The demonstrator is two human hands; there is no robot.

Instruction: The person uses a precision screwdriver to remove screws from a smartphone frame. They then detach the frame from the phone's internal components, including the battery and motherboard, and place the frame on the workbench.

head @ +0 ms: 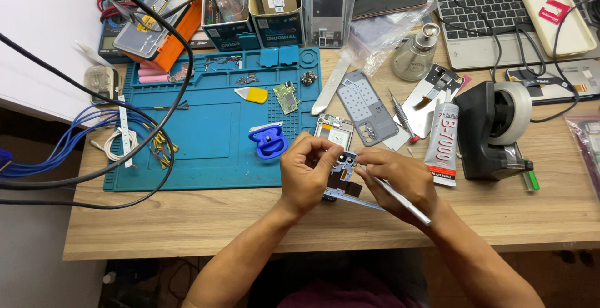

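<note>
Here, near the table's front edge (312,236), open wood lies at 6 o'clock of my hands. My left hand (304,173) pinches the phone frame (342,177) at 9 o'clock. My right hand (400,180) grips tweezers (403,202), fingertips touching the frame at 3 o'clock. The blue mat (212,133) lies at 10 o'clock.

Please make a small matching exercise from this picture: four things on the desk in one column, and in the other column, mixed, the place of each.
Things:
1. glue tube
2. tape dispenser
3. blue suction cup
4. phone part

Places:
A. on the blue mat
B. held between the left hand and the right hand
C. near the right edge of the desk, beside the glue tube
D. lying on the wood between the tape dispenser and the grey phone cover

Pairs: 1-D, 2-C, 3-A, 4-B
</note>
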